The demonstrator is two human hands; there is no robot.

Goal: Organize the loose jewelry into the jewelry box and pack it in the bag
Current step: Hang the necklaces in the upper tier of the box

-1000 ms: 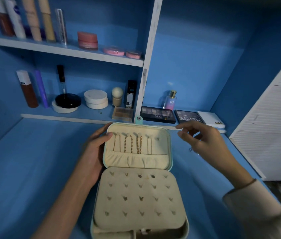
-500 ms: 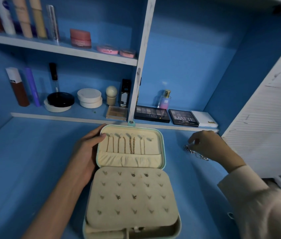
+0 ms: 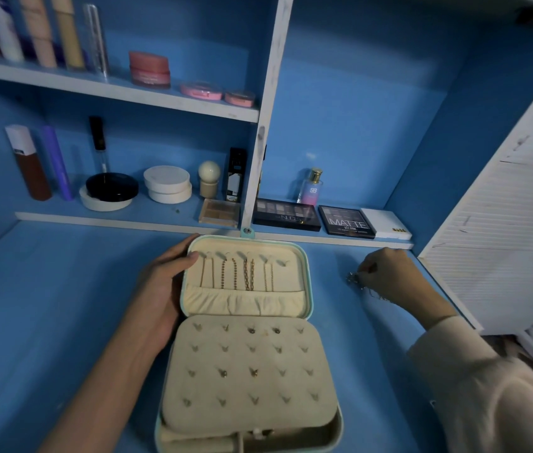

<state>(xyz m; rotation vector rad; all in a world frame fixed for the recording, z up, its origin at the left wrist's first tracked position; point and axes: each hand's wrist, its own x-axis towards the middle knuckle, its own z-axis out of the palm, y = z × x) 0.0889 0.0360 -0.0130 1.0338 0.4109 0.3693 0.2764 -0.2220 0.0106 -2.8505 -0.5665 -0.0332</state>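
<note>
Now our left grip (image 3: 160, 289) clasps the lid (image 3: 245, 276) at its nine o'clock edge, propping the box (image 3: 249, 380) open for loading, while our right grip (image 3: 386, 273) pinches a silver chain (image 3: 355, 282) on the counter (image 3: 62, 322) at the lid's three o'clock, apparently to carry it into the box.

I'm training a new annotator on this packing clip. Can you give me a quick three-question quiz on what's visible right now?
1. True or false: the jewelry box is closed.
2. The right hand pinches: A) a perfume bottle, B) silvery loose jewelry, C) an eyeshadow palette.
3. Which hand grips the box?

Key: 1 false; 2 B; 3 the left hand.
</note>
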